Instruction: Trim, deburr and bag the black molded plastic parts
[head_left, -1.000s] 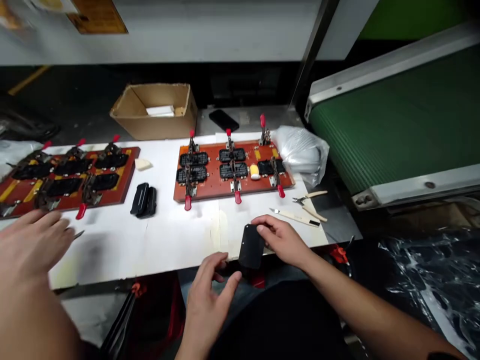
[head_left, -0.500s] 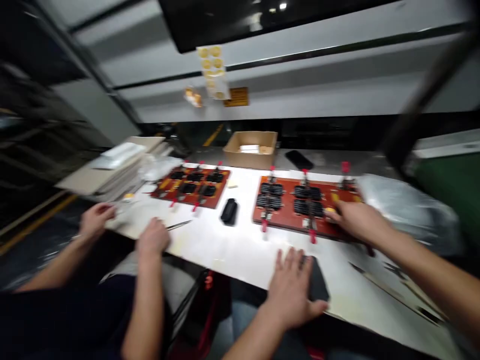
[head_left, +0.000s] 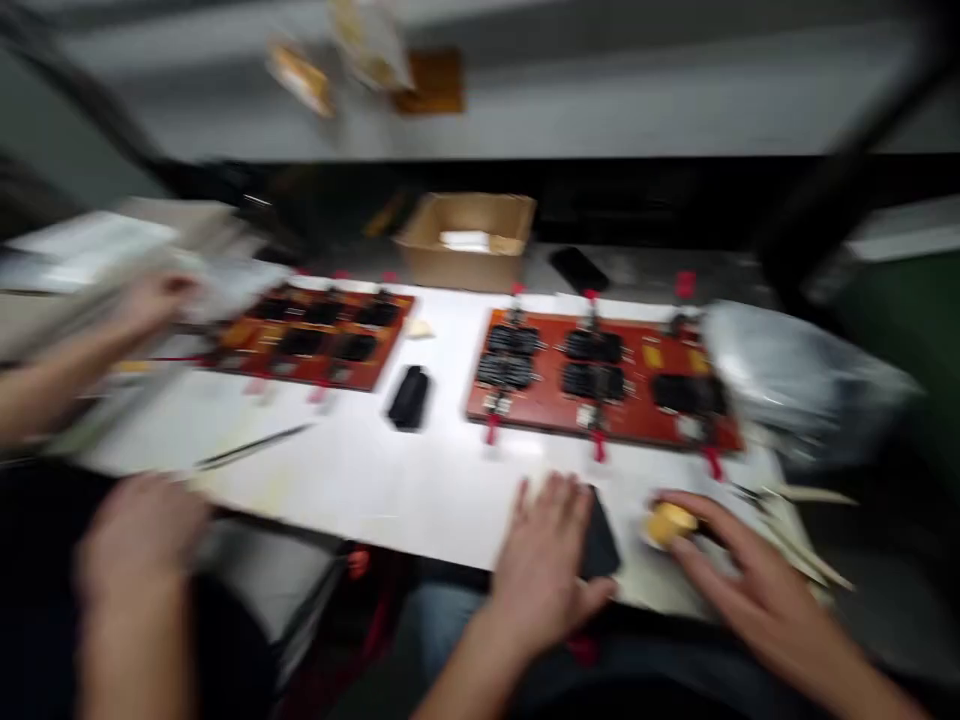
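Note:
My left hand [head_left: 541, 562] lies flat, fingers stretched, at the table's front edge, partly over a flat dark pad [head_left: 600, 540]. To the right, my right hand [head_left: 757, 580] holds a small round yellow piece [head_left: 670, 523] with a pale rim between thumb and forefinger, low over the tabletop; blur hides its exact kind. Beyond both hands sits a reddish-brown fixture board [head_left: 547, 412] with black ribbed parts and red-handled clamps. Two yellow patches show at its upper right. A black block-shaped object [head_left: 409, 398] lies left of the board.
On the left, a co-worker's hand [head_left: 154, 300] reaches over stacked sheets near a second fixture board [head_left: 375, 370]; the other hand [head_left: 142, 530] is near the edge. Tweezers [head_left: 255, 445], a cardboard box [head_left: 465, 270], a dark phone-like slab [head_left: 578, 269] and a clear plastic bag [head_left: 795, 370] surround the work area.
My right hand has come back from the fixture board's right end to the front edge with the yellow piece. My left hand stays flat. The co-worker's hands have shifted; the view has tilted down.

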